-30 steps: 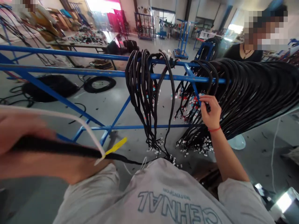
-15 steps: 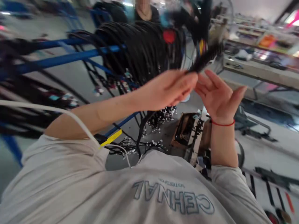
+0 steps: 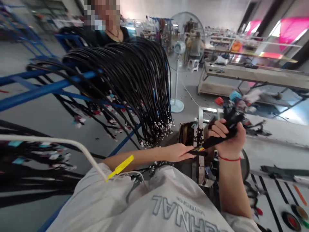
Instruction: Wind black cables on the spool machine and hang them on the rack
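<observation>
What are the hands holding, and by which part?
Right hand grips a black cable bundle near its connectors; left hand appears to pinch it farther back.

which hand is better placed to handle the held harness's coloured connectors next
The right hand, probably: it grips the black harness just below the coloured connectors, while the left hand pinches it farther from them.

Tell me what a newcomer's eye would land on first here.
Probably the thick row of black cables draped over the blue rack, left of centre. Next, the black bundle with red and blue ends in the right hand, right of centre, its thinner stretch in the left hand. Then the bright yellow tag by the white cord, low, left of centre.
</observation>
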The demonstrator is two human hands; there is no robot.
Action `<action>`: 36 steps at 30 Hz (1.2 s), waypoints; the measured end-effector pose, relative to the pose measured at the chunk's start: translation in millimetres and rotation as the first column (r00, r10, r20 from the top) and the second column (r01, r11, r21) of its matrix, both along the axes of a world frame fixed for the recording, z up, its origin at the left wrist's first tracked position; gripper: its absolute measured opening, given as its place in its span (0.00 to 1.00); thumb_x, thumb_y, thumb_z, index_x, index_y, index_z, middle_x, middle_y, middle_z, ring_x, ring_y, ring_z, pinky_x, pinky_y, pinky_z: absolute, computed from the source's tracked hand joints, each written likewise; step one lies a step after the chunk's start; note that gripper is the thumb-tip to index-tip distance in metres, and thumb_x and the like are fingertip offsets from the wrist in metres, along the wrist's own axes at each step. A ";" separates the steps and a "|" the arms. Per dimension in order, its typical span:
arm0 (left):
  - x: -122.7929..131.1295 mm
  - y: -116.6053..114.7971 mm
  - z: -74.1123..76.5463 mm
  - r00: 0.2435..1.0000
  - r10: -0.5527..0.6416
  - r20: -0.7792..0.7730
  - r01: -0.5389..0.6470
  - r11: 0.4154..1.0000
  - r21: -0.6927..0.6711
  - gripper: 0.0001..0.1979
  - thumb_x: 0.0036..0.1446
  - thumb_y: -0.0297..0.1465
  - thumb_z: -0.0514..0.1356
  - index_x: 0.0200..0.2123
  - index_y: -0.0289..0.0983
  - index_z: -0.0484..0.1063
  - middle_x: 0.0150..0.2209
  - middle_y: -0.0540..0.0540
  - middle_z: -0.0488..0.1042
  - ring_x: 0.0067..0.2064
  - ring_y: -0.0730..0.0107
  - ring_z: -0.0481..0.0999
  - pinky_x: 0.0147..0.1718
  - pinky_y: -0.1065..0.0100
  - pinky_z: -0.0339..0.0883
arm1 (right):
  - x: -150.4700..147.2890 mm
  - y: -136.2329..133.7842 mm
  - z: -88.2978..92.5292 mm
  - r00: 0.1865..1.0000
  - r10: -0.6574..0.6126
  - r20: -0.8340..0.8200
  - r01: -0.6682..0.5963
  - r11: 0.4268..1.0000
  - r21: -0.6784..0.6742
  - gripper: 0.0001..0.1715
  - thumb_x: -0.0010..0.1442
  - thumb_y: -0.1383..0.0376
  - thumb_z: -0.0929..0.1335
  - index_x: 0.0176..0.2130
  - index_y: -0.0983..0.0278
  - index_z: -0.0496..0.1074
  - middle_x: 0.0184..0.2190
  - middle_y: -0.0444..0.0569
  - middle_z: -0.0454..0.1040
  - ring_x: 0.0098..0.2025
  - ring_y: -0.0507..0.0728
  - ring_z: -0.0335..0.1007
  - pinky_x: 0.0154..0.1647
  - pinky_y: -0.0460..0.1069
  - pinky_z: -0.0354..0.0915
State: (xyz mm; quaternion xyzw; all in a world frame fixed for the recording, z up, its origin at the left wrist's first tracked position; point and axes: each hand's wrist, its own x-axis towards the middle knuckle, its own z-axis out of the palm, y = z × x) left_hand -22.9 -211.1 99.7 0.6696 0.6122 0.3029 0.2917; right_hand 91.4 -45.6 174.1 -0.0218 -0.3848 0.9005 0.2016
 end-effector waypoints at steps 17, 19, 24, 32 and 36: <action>-75.7 -77.0 3.6 0.044 0.021 0.999 0.501 0.865 -0.040 0.28 0.40 0.57 0.65 0.31 0.38 0.70 0.14 0.57 0.46 0.12 0.80 0.40 0.08 0.73 0.25 | -183.1 -112.6 32.4 0.051 0.733 -0.678 -0.820 0.419 0.391 0.20 0.57 0.58 0.69 0.23 0.60 0.57 0.12 0.35 0.59 0.11 0.45 0.54 0.14 0.41 0.56; -83.7 -79.1 1.1 0.057 0.011 0.998 0.447 0.894 -0.035 0.27 0.40 0.54 0.66 0.31 0.38 0.68 0.15 0.57 0.48 0.13 0.80 0.43 0.09 0.74 0.28 | -193.5 -120.2 24.7 -0.090 0.747 -0.658 -0.825 0.315 0.470 0.20 0.53 0.55 0.73 0.24 0.59 0.60 0.13 0.35 0.61 0.12 0.46 0.57 0.16 0.41 0.59; -101.6 -81.4 9.7 0.319 0.072 0.945 -0.033 0.997 -0.065 0.27 0.49 0.56 0.61 0.33 0.37 0.62 0.18 0.59 0.48 0.16 0.81 0.43 0.14 0.76 0.37 | -197.2 -115.0 14.2 0.659 0.686 -0.309 -0.630 0.727 0.272 0.29 0.57 0.50 0.68 0.18 0.60 0.52 0.08 0.33 0.45 0.09 0.45 0.40 0.11 0.42 0.49; -127.8 -71.9 -11.4 0.730 0.683 0.005 -0.668 0.712 0.215 0.17 0.65 0.43 0.48 0.42 0.36 0.67 0.36 0.43 0.73 0.37 0.63 0.73 0.36 0.67 0.65 | -219.2 -106.5 -6.6 0.984 -0.171 -0.056 0.179 0.954 0.242 0.31 0.55 0.48 0.69 0.20 0.60 0.49 0.11 0.34 0.44 0.13 0.46 0.37 0.12 0.42 0.42; -126.2 -71.6 -14.3 0.793 0.604 0.074 -0.603 0.762 0.239 0.18 0.66 0.43 0.46 0.47 0.37 0.67 0.39 0.42 0.74 0.40 0.64 0.73 0.39 0.66 0.65 | -205.6 -102.3 -8.9 0.979 -0.197 -0.055 0.204 0.951 0.230 0.29 0.56 0.49 0.69 0.21 0.60 0.50 0.12 0.34 0.44 0.13 0.46 0.37 0.12 0.42 0.43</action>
